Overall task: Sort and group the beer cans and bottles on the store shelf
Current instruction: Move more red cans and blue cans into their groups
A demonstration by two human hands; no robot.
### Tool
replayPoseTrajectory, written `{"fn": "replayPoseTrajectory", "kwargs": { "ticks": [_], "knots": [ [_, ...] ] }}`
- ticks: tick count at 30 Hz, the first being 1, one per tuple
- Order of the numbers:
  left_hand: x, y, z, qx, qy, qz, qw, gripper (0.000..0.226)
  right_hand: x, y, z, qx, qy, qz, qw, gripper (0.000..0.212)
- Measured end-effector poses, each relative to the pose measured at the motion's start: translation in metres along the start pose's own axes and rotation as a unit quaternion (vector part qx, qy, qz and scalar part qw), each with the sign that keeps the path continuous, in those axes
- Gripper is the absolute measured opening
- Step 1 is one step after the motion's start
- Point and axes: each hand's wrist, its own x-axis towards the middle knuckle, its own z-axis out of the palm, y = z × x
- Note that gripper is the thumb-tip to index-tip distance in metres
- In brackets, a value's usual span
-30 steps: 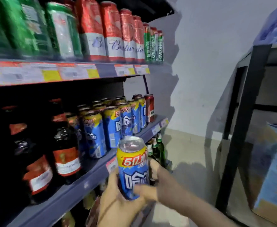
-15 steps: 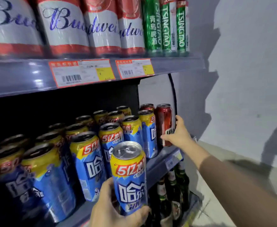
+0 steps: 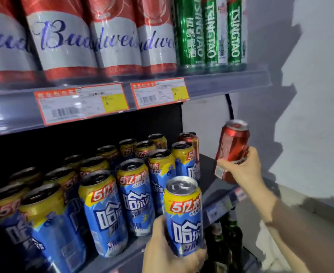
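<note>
Grey shelf (image 3: 217, 186) against pale wall (image 3: 310, 95)

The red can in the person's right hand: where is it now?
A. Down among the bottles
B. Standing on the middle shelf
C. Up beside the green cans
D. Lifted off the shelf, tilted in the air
D: the right hand grips the red can tilted, clear of the middle shelf.

I stand in a shop, at a drinks aisle. Grey metal shelves (image 3: 221, 81) carry ranked beer cans (image 3: 103, 211) by brand. Orange-edged price tags (image 3: 81, 104) with barcodes sit in the shelf rail. Green bottles (image 3: 229, 231) below.
</note>
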Motion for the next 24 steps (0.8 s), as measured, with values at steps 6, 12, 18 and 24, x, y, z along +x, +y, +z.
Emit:
{"fn": "replayPoseTrajectory", "kwargs": {
  "ticks": [6, 12, 18, 24],
  "knots": [
    [0.057, 0.017, 0.070, -0.025, 0.111, 0.027, 0.993, 0.064, -0.013, -0.017, -0.077, 0.016, 0.033, -0.003, 0.999, 0.066],
    [0.124, 0.046, 0.103, 0.025, 0.141, 0.044, 0.989, 0.064, -0.064, 0.003, -0.121, 0.043, 0.036, 0.055, 0.997, 0.056],
    [0.165, 0.056, 0.115, 0.050, 0.167, 0.022, 0.984, 0.059, -0.093, 0.023, -0.127, 0.052, 0.021, 0.107, 0.993, 0.075],
    [0.180, 0.047, 0.117, 0.059, 0.181, -0.015, 0.982, 0.058, -0.103, 0.024, -0.127, 0.064, -0.008, 0.107, 0.992, 0.078]
  ]
}}
